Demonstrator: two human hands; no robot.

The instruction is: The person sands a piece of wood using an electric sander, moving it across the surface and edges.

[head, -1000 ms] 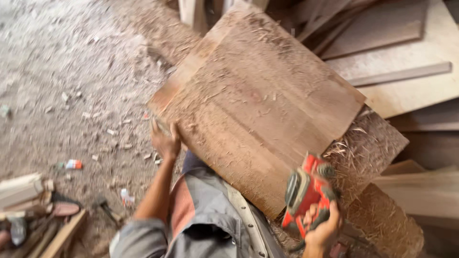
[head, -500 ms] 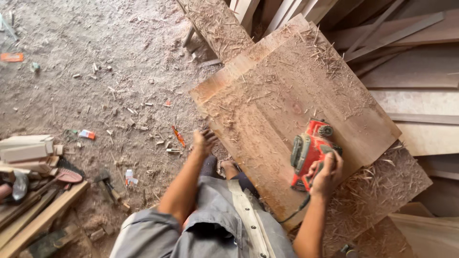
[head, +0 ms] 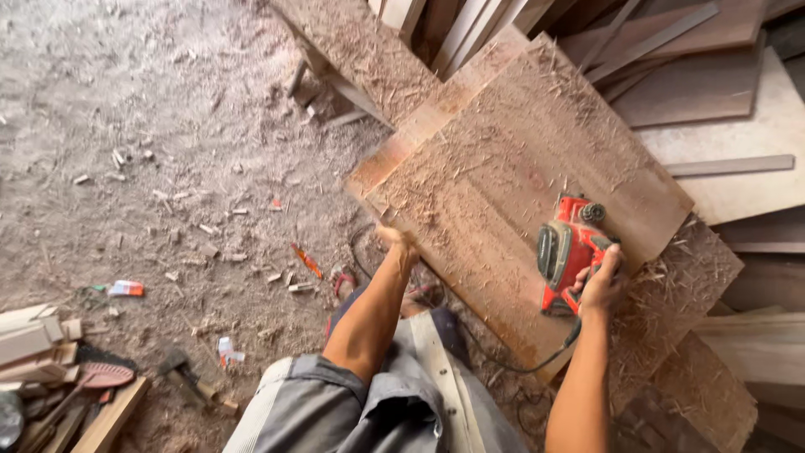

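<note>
The floor (head: 126, 151) is covered with sawdust and chips, and boards (head: 738, 176) are stacked at the right. A large wooden panel (head: 511, 193) is laid slanted over the stack, its face strewn with shavings. On its lower right part a red power planer (head: 570, 252) is rested, its black cord (head: 520, 365) trailing off the near edge. The planer's rear handle is gripped by the right hand (head: 599, 285), fingers wrapped tight around it. The panel's lower left edge is met by the left hand (head: 396, 239); the hand is blurred, so whether the fingers are curled on the edge or merely pressed against it cannot be told.

The step in hand is judged to be planing of the panel's face, with the panel steadied at its edge. For the next move, a flat sole, an even push along the grain, and a firm hold on the panel would be called for, with the cord kept clear of the cutter's path.
</note>
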